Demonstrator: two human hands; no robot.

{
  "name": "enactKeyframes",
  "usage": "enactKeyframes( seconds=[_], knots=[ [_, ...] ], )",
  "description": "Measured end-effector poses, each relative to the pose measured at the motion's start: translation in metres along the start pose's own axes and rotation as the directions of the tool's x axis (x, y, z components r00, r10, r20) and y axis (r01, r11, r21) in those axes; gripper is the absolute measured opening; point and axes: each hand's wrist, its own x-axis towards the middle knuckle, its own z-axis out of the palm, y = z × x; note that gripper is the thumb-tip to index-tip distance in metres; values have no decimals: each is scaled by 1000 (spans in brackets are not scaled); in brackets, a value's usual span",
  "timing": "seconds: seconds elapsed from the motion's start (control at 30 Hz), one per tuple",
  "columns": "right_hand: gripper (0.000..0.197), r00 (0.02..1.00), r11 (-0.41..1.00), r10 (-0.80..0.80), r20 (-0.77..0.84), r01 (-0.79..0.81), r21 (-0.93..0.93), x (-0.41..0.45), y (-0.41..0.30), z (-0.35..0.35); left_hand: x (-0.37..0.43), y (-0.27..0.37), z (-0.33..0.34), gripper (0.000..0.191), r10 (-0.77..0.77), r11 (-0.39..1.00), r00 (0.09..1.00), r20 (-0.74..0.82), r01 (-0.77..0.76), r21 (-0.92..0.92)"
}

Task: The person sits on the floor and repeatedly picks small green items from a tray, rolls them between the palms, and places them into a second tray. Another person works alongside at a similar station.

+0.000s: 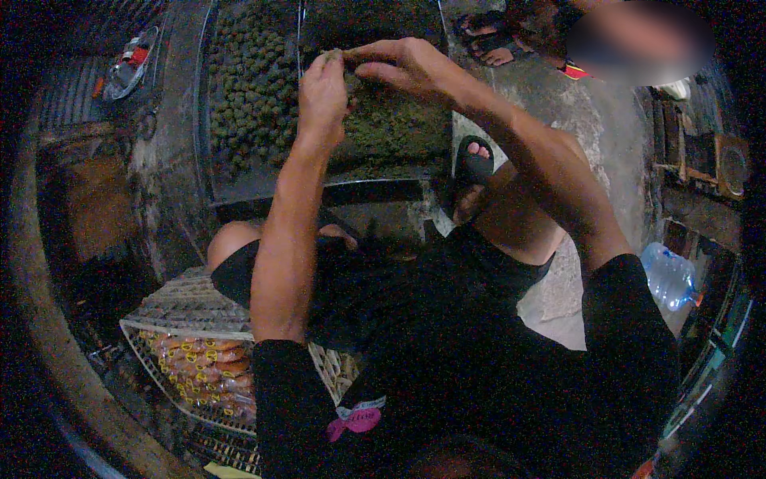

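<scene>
My left hand (323, 90) is raised over a dark tray (251, 193), its fingers curled around a small greenish-brown lump (333, 55). Stretching in from the right, my right hand (413, 69) meets the top of the left one with its fingertips. Its thumb stands apart from the fingers. Many small rounded balls (248, 102) of the same dull colour cover the left part of the tray. Beneath my right hand lies a loose, crumbly mass (395, 135) in the right part. A thin pale divider edge (300, 36) shows between the two parts.
Beside my left thigh stands a plastic crate (134, 344) with packed bags (203, 365). A large clear water bottle (669, 276) lies at the right. Another person (499, 54) is at the upper right. A clear bag (125, 78) with red items sits at the upper left.
</scene>
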Motion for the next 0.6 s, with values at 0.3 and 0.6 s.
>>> enactKeyframes(
  seconds=[0.3,0.6],
  knots=[
    [21,995,957,-78,-62,58,-283,-3,-28,3,1,5,1,35,26,988,999,-43,-32,-151],
    [19,976,849,210,-54,-209,-485,6,-13,-16,-11,31,-7,40,-167,985,984,-70,169,29]
  ],
)
